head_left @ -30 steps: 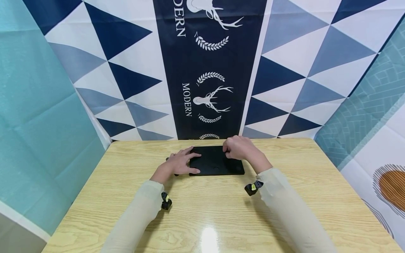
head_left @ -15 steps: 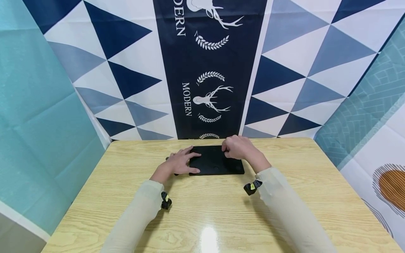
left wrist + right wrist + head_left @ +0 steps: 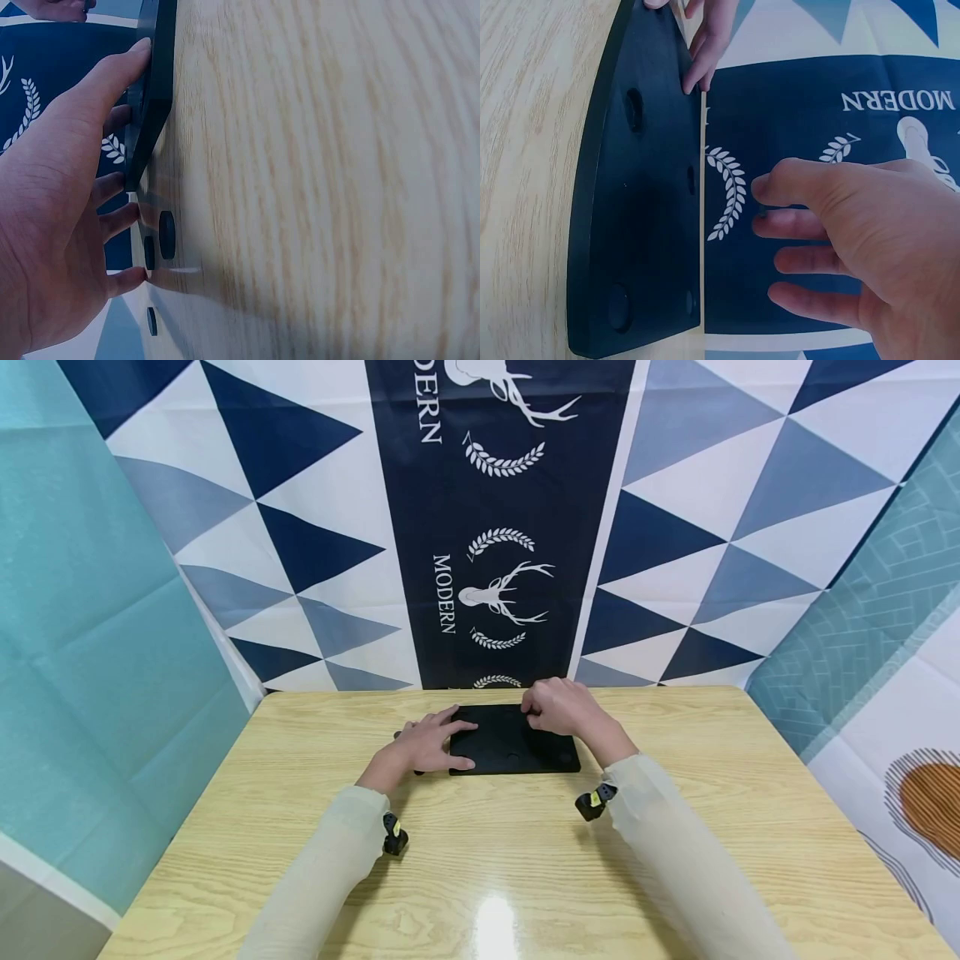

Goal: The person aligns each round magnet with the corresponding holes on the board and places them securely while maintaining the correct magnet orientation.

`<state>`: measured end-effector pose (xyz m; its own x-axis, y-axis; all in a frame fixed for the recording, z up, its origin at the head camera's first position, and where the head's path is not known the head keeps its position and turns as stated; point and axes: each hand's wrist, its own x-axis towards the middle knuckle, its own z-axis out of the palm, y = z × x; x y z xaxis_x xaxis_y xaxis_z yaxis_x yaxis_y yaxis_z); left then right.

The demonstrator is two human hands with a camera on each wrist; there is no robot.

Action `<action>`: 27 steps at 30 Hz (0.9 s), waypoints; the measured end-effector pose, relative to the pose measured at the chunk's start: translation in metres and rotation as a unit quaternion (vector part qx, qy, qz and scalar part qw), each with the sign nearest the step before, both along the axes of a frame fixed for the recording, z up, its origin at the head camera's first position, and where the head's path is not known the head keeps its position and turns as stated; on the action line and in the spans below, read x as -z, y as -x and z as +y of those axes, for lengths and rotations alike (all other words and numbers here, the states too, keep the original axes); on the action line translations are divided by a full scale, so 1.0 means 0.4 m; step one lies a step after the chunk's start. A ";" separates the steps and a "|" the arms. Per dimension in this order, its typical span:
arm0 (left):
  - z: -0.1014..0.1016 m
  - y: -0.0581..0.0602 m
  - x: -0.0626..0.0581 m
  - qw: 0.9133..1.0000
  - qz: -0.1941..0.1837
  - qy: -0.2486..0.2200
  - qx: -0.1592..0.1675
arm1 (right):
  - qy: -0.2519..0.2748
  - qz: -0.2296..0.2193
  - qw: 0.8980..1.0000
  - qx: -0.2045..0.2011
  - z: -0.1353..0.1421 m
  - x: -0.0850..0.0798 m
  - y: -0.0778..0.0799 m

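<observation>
A black rectangular board (image 3: 491, 745) lies near the table's far edge. My left hand (image 3: 426, 747) rests at its left end with fingers spread, its thumb on the near edge. Beside those fingers, the left wrist view shows black discs (image 3: 168, 235) on the table. My right hand (image 3: 564, 708) hovers over the board's right part. In the right wrist view its thumb and forefinger pinch a small dark piece (image 3: 761, 212), mostly hidden. The board's face bears oval hollows (image 3: 634, 110) toward the left hand and round shapes (image 3: 619, 307) that look filled at the other end.
The light wooden table (image 3: 480, 852) stretches toward me. Right behind its far edge hangs a patterned cloth (image 3: 495, 527), with teal cloth (image 3: 97, 635) at the left side.
My right hand has shifted slightly left over the board, keeping its pinch. The left hand and the board stay where they were.
</observation>
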<state>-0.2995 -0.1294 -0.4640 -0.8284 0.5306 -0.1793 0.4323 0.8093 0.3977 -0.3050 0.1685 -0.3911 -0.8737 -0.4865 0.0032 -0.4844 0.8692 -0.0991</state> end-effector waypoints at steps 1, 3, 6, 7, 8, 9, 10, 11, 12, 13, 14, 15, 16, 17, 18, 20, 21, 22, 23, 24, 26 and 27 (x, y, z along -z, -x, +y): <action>0.000 -0.001 -0.001 1.000 0.000 0.001 0.000 | 0.002 0.002 1.000 0.000 -0.001 0.001 0.000; 0.004 -0.013 -0.017 1.000 -0.004 0.004 -0.002 | 0.004 0.007 1.000 0.000 -0.003 0.002 0.000; 0.005 -0.013 -0.017 1.000 -0.001 0.009 -0.004 | 0.006 0.019 1.000 -0.002 -0.005 0.005 0.000; 0.006 -0.013 -0.017 1.000 0.000 0.013 -0.004 | 0.005 0.023 1.000 -0.003 -0.005 0.007 0.001; 0.007 -0.012 -0.017 1.000 0.001 0.015 -0.005 | 0.006 0.028 1.000 -0.004 -0.006 0.009 0.001; 0.007 -0.012 -0.016 1.000 0.001 0.017 -0.006 | 0.005 0.032 0.999 -0.004 -0.006 0.012 0.002; 0.008 -0.011 -0.016 1.000 0.001 0.019 -0.007 | 0.005 0.036 0.999 -0.005 -0.007 0.014 0.003; 0.008 -0.011 -0.016 1.000 0.002 0.020 -0.007 | 0.005 0.040 0.999 -0.006 -0.007 0.016 0.004; 0.007 -0.011 -0.016 1.000 0.003 0.021 -0.008 | 0.005 0.044 0.999 -0.007 -0.009 0.018 0.005; 0.007 -0.010 -0.015 1.000 0.003 0.022 -0.009 | 0.005 0.046 0.999 -0.008 -0.009 0.020 0.007; 0.007 -0.011 -0.015 1.000 0.003 0.021 -0.009 | 0.006 0.048 0.999 -0.008 -0.011 0.020 0.008; 0.007 -0.010 -0.015 1.000 0.003 0.020 -0.009 | 0.005 0.050 0.999 -0.008 -0.012 0.021 0.008; 0.006 -0.011 -0.015 1.000 0.003 0.019 -0.009 | 0.005 0.050 0.999 -0.008 -0.013 0.022 0.008; 0.006 -0.011 -0.015 1.000 0.002 0.017 -0.010 | 0.004 0.050 0.999 -0.007 -0.014 0.023 0.008; 0.006 -0.010 -0.015 1.000 0.001 0.016 -0.010 | 0.004 0.050 0.999 -0.007 -0.015 0.023 0.008; 0.007 -0.011 -0.015 1.000 0.001 0.014 -0.010 | 0.004 0.048 0.999 -0.005 -0.017 0.024 0.007; 0.007 -0.011 -0.014 1.000 0.001 0.013 -0.010 | 0.005 0.049 0.999 -0.004 -0.018 0.026 0.008; 0.007 -0.012 -0.014 1.000 0.002 0.013 -0.009 | 0.006 0.049 0.999 -0.004 -0.018 0.027 0.008; 0.007 -0.013 -0.014 1.000 0.002 0.013 -0.009 | 0.007 0.051 0.999 -0.004 -0.019 0.028 0.008; 0.008 -0.014 -0.015 1.000 0.003 0.014 -0.009 | 0.010 0.055 0.998 -0.004 -0.020 0.030 0.008; 0.008 -0.015 -0.016 1.000 0.003 0.016 -0.009 | 0.018 0.062 0.998 -0.004 -0.020 0.035 0.010; 0.008 -0.015 -0.017 1.000 0.003 0.017 -0.009 | 0.022 0.068 0.997 -0.005 -0.020 0.038 0.012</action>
